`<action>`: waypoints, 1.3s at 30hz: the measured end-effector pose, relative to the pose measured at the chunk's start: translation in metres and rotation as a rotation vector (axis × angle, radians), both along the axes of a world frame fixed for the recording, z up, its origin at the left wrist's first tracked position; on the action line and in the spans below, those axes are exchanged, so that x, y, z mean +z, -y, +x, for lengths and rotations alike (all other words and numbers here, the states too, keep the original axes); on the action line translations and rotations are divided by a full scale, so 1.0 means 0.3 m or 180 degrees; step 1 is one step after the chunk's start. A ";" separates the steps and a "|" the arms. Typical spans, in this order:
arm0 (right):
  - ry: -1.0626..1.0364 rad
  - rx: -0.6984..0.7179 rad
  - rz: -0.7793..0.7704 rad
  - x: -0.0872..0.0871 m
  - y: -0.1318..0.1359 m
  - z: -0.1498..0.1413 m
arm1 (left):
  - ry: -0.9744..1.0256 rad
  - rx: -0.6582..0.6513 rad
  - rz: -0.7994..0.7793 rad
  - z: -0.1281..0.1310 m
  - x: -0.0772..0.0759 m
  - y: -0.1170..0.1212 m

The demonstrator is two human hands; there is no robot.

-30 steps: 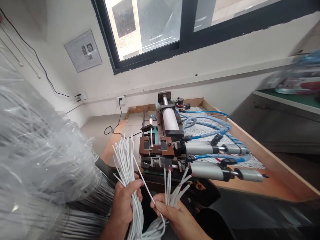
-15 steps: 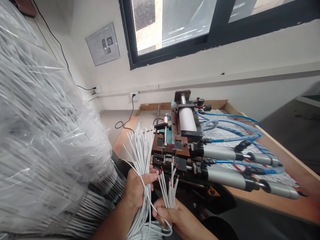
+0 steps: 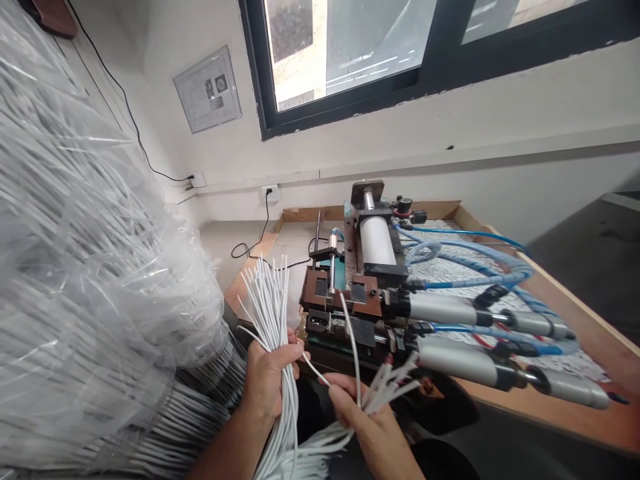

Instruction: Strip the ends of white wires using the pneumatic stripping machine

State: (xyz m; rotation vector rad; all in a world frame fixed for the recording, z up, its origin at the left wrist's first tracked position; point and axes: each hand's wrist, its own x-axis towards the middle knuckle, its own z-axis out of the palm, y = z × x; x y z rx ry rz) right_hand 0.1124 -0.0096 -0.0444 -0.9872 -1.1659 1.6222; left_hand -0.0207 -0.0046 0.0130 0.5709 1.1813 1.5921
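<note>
Beneath the dark-framed window (image 3: 350,57), a metal machine (image 3: 377,240) sits on a wood-edged bench (image 3: 620,427), with plastic-wrapped cables (image 3: 115,260) heaped at the left. From my end, I judge the work partway along: the red-tipped cables (image 3: 389,387) fanned from my right hand (image 3: 367,420), though blurred, look done, while the larger cable bundle (image 3: 270,323) in my left hand (image 3: 265,377) shows plain ends, so I count it as left to do. That bundle rises near the machine, its white strands slim, bendy and uneven at the top. I have the left fingers wrapped snugly around it. My right hand is closed on its own bunch, its fingers pinching one thin cable (image 3: 316,369) that spans the hands; a plain upright cable (image 3: 353,347) rises from it too, and I cannot tell whether the two join.
</note>
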 end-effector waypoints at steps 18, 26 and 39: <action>-0.0125 -0.0985 -0.0079 0.037 -0.033 -0.021 | 0.0013 0.0583 -0.0324 -0.034 0.022 -0.015; -0.1124 -0.0919 -0.0718 0.036 -0.098 -0.071 | -0.0226 0.0273 -0.0546 0.000 0.022 -0.007; -0.1457 -0.0652 -0.1037 0.033 -0.123 -0.078 | -0.0262 0.0286 -0.0519 0.024 -0.017 -0.008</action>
